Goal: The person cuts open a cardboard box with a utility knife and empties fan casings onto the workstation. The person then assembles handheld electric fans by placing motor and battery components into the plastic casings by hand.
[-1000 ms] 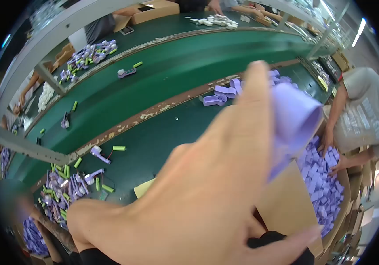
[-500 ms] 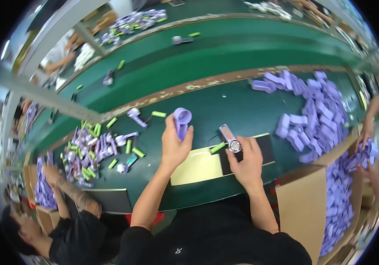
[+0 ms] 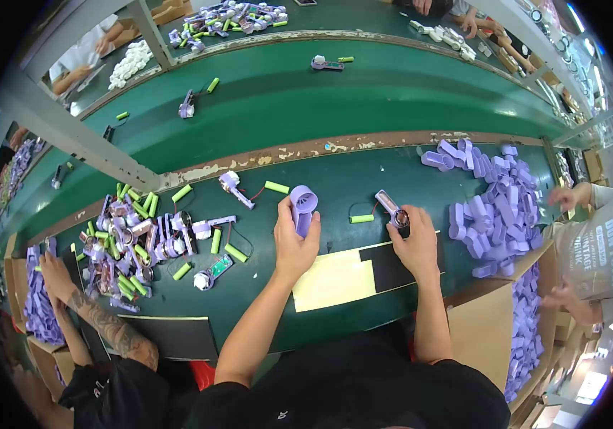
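My left hand [image 3: 293,247] is closed around a light purple plastic casing [image 3: 303,206], its round cup-shaped end up and its hollow side facing me. My right hand [image 3: 418,242] grips the round end of a purple fan assembly [image 3: 388,201], whose narrow handle points away from me. A thin wire runs from this assembly to a green battery [image 3: 362,219] lying on the green table. Below both hands is a mat, partly yellow sheet [image 3: 331,282] and partly black [image 3: 391,266].
Left of me lies a pile of fan assemblies with green batteries [image 3: 135,247]. Purple casings [image 3: 496,207] are heaped at right, above a cardboard box [image 3: 488,336] of more casings. Co-workers' hands are at both sides. Beyond a worn ledge [image 3: 263,161], a green belt [image 3: 270,100] carries spaced assemblies.
My right hand has moved the fan assembly slightly away from me, and its battery now rests beyond the mat. The co-worker at right has let go of several casings. The camera view has shifted.
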A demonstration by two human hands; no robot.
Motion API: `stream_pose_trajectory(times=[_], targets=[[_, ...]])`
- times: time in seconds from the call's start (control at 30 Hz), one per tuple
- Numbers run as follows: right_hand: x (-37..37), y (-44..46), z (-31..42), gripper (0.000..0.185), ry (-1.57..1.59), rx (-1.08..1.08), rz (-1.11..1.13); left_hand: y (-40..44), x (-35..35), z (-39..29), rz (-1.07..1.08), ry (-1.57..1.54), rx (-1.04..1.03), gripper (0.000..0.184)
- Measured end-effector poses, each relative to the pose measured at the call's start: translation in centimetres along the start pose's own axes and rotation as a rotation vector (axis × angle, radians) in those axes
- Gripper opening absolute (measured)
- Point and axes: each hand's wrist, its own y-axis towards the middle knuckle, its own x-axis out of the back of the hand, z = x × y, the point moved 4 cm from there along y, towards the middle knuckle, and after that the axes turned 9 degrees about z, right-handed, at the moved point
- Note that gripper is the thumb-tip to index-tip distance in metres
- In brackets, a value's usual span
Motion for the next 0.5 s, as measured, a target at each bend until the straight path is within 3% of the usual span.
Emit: stream_pose_trajectory(times=[0.13, 0.33, 0.5], targets=[[0.2, 1.4, 0.9, 0.037, -0.018, 0.004, 0.113, -0.1, 0.2, -0.3, -0.013, 0.030, -0.006, 0.044], [-1.5, 4.5, 3.3, 0.035, -0.049, 0.089, 0.157, -0.1, 0.5, 1.1, 0.049, -0.252, 0.193, 0.041], [-1.9, 4.9, 3.9, 0.035, -0.002, 0.099, 0.214, 0.1, 0.7, 0.4, 0.097, -0.290, 0.142, 0.053]])
